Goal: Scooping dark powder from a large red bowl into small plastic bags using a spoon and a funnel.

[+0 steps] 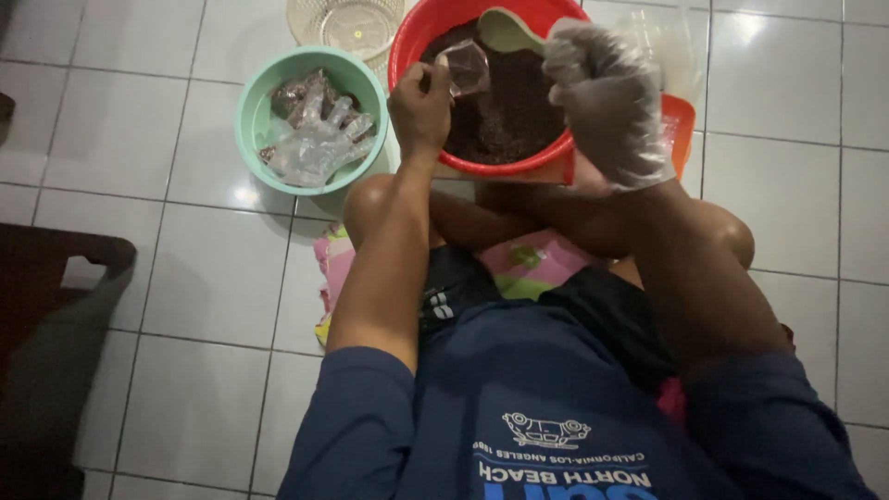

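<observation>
— Head view: what is being held?

— A small clear plastic bag (pixel 466 67), pinched at its edge by the bare left hand (pixel 421 104) over a red basin (pixel 412 42) of dark brown grains (pixel 505 116).

— And the right hand (pixel 607 102)?

— Gloved in thin clear plastic, fingers curled shut around a pale green scoop (pixel 507 31) just above the grains. The hands are apart.

— What lies around them?

— Left of the basin, a mint-green bowl (pixel 255 106) holds filled bags and a loose plastic glove (pixel 315 143). A clear patterned dish (pixel 344 23) stands behind, all on the white tiled floor (pixel 185 259).
</observation>
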